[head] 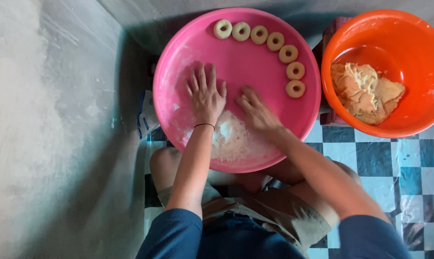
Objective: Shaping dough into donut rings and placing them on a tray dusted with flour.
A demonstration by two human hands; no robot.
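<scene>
Checkered blue-and-white floor (409, 177) below, grey wall to the left. Pink tray (178, 62) on the lap, seven dough rings (277, 41) curving along its far rim, done by the look of it. Left hand (206, 96) flat on the tray, fingers spread, gripping nothing. Right hand (256, 112) pressing down beside the flour pile (234, 139), fingers loosely extended, whether pinching dough hard to tell. Plenty of dough (365, 93) left in the orange bowl (409, 33), so early going, probably.

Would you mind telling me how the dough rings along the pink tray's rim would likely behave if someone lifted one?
The dough rings look raw and soft, so one would probably sag or stretch. Their thin bands around open holes suggest easy tearing. Flour on the pink tray may reduce sticking.
</scene>
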